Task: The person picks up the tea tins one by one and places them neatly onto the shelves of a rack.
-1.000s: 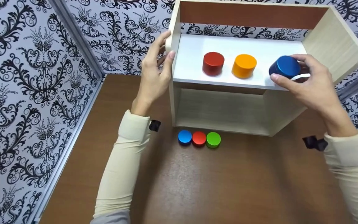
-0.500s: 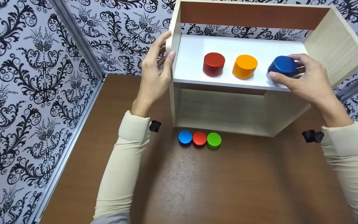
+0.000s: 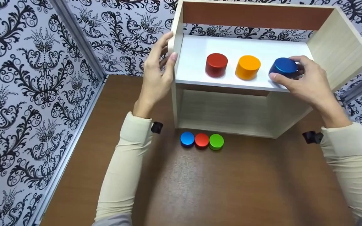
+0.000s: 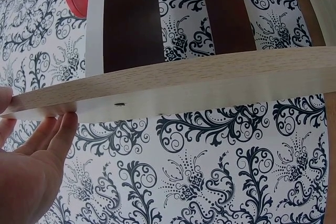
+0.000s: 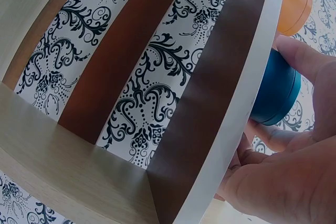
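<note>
My right hand [image 3: 309,80] holds a dark blue round canister [image 3: 283,66] on the white upper shelf [image 3: 196,44], thumb at its front and fingers at its far right side. In the right wrist view this blue canister [image 5: 276,88] stands at the shelf's front edge. To its left are an orange canister [image 3: 247,67] and a red canister [image 3: 216,65], both upright, in one row. My left hand [image 3: 158,70] grips the front edge of the left side panel [image 3: 175,37]. Fingertips [image 4: 67,121] press the panel's outer face in the left wrist view.
Three smaller lids or discs, blue [image 3: 187,139], red [image 3: 201,140] and green [image 3: 216,142], sit side by side on the brown table [image 3: 225,188] before the wooden shelf unit's lower compartment [image 3: 225,110]. A patterned wall [image 3: 20,94] rises at the left.
My right hand has shifted slightly left with the blue canister, nearer the orange one. A white strip seen between hand and canister earlier is out of sight. The left hand stays put.
</note>
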Available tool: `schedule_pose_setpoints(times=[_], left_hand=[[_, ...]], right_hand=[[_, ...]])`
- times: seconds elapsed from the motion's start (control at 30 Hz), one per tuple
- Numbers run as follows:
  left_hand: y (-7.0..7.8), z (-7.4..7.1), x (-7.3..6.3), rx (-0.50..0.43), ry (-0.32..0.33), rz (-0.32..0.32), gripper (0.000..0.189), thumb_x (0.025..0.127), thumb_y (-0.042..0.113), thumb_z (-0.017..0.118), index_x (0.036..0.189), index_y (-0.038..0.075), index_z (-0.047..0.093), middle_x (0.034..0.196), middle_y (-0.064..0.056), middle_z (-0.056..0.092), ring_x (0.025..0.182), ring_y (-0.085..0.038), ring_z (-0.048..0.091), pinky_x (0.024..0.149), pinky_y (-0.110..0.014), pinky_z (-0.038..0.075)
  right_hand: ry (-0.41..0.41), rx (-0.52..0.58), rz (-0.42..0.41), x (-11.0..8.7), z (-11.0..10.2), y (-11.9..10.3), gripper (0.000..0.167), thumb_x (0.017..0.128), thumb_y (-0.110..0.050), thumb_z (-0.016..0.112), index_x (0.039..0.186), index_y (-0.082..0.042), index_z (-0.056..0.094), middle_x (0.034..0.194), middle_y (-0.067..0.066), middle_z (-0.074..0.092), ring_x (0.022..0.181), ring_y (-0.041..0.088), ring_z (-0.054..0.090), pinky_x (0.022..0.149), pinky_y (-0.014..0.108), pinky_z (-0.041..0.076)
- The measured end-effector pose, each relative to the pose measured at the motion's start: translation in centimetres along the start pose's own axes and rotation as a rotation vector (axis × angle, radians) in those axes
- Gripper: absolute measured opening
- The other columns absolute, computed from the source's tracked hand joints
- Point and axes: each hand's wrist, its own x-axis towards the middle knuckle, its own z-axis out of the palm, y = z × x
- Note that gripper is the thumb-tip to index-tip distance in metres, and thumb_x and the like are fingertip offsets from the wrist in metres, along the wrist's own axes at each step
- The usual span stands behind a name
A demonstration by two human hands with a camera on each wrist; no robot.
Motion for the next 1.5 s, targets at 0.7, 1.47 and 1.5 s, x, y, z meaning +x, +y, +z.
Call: schedule_pose_setpoints(times=[0.7, 1.47, 1.5], left_hand=[[-0.1, 0.0, -0.1, 0.027, -0.006, -0.005, 0.043, 0.103, 0.002, 0.053, 0.145, -0.005, 0.047, 0.134, -0.021, 0.056, 0.120, -0.028, 0.058, 0.103, -0.032, 0.055], [-0.3, 0.0, -0.1, 0.013, -0.005, -0.002, 0.045, 0.102, 0.000, 0.054, 0.145, -0.007, 0.045, 0.138, -0.023, 0.054, 0.122, -0.032, 0.058, 0.103, -0.031, 0.055], [-0.3, 0.1, -0.1, 0.013, -0.005, -0.004, 0.045, 0.102, 0.000, 0.054, 0.145, -0.007, 0.045, 0.138, -0.022, 0.054, 0.122, -0.031, 0.058, 0.103, -0.031, 0.055]], right_hand=[[0.463, 0.163, -0.325, -7.0, 4.9, 1.5, 0.070, 0.075, -0.012, 0.091, 0.136, -0.003, 0.058, 0.113, 0.008, 0.060, 0.091, 0.006, 0.053, 0.076, 0.015, 0.046], [-0.067, 0.169, -0.290, -9.6, 20.4, 9.1, 0.067, 0.078, -0.014, 0.090, 0.133, 0.004, 0.057, 0.114, 0.022, 0.064, 0.099, 0.039, 0.063, 0.087, 0.055, 0.059], [-0.094, 0.169, -0.275, -9.6, 20.9, 9.2, 0.070, 0.078, -0.016, 0.090, 0.136, 0.003, 0.055, 0.116, 0.023, 0.063, 0.101, 0.041, 0.063, 0.087, 0.057, 0.058]])
